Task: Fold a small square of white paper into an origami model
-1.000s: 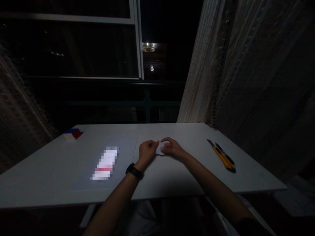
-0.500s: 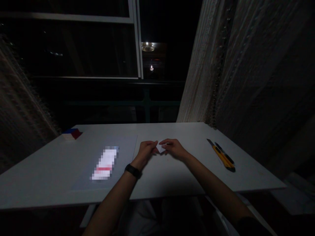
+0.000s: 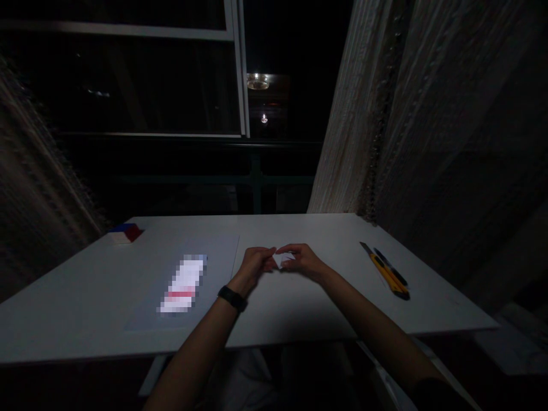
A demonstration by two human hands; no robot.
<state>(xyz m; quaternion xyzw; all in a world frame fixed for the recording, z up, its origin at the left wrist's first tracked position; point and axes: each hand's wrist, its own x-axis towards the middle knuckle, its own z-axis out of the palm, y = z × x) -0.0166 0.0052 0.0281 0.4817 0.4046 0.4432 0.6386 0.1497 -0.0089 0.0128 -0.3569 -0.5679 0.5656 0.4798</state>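
A small folded piece of white paper (image 3: 281, 259) is held between my two hands, just above the middle of the table. My left hand (image 3: 256, 264) pinches its left edge with thumb and finger; a dark band sits on that wrist. From the other side my right hand (image 3: 305, 261) grips the paper, with the fingers over its top edge and the thumb lower down. Parts of the paper are covered by the fingers, and the dim light hides its finer folds.
On the white table (image 3: 299, 319), a lit, blurred phone (image 3: 183, 284) lies on a sheet of paper (image 3: 222, 268) at left. A coloured cube (image 3: 125, 233) stands at the far left. A yellow box cutter (image 3: 385, 272) and a dark pen (image 3: 390, 266) lie at right. Curtains (image 3: 338, 125) frame the window.
The paper between my fingers has shifted shape or angle, with more of it showing toward my right hand. My right fingers have moved slightly; the other things stay put.
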